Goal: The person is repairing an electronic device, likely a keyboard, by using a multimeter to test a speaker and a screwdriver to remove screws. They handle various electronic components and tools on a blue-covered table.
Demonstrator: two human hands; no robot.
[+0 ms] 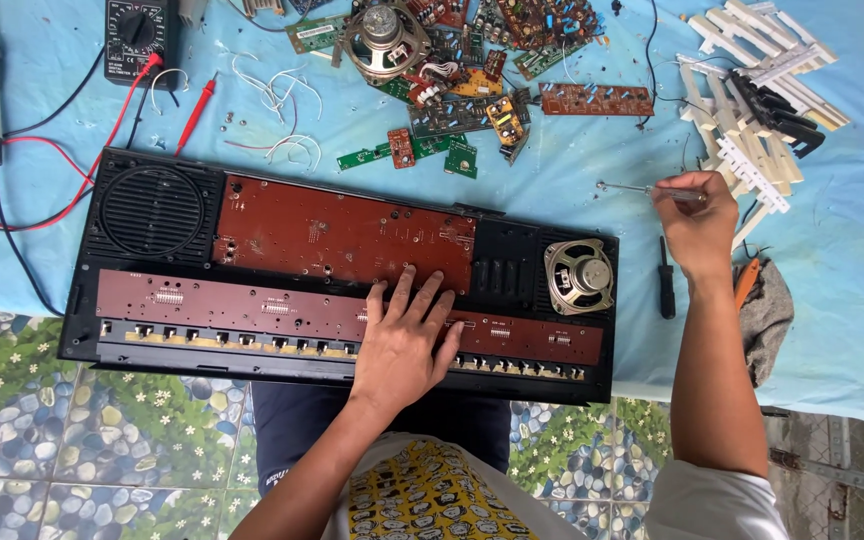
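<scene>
The left hand (pixel 402 335) lies flat and open on the long brown board (pixel 352 315) inside the black keyboard case (pixel 342 265), holding nothing. The right hand (pixel 697 225), just right of the case, is closed around a thin screwdriver (pixel 642 189). If the left hand presses too hard, the board could bend or crack. The screwdriver tip could slip and scratch the small speaker (pixel 579 277) in the case.

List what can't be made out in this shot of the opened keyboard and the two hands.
Head view only:
- Board area under the left hand: covered by palm and fingers.
- Screwdriver handle: hidden inside the right hand.
- Multimeter top: cut off by the upper edge.
- Loose circuit boards: parts too small, overlapping.
</scene>
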